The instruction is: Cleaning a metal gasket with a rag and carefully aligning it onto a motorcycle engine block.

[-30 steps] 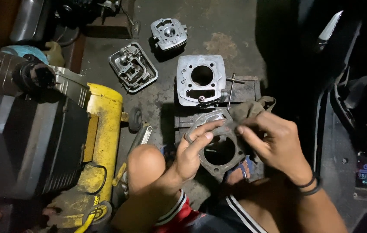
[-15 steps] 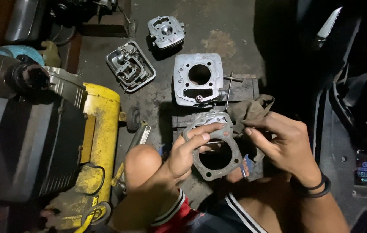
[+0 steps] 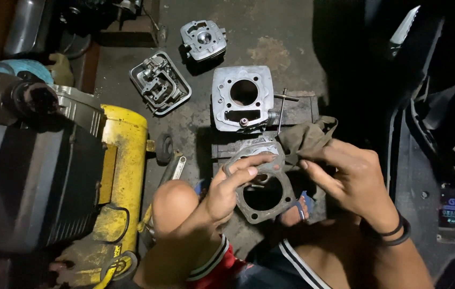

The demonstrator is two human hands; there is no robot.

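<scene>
With the yellow compressor (image 3: 123,176) at 9 o'clock and the cylinder block (image 3: 241,104) at 12 o'clock on the floor, support the flat gasket (image 3: 262,184) at centre evenly: left hand (image 3: 227,192) fingers pinch its left edge, right hand (image 3: 353,179) fingers pinch its top-right corner, now slightly lower in frame than before.

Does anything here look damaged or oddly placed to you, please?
Nothing is clearly damaged. The gasket held by the left hand looks worn and grimy, and engine parts such as the cylinder block lie loose on the stained floor.
</scene>
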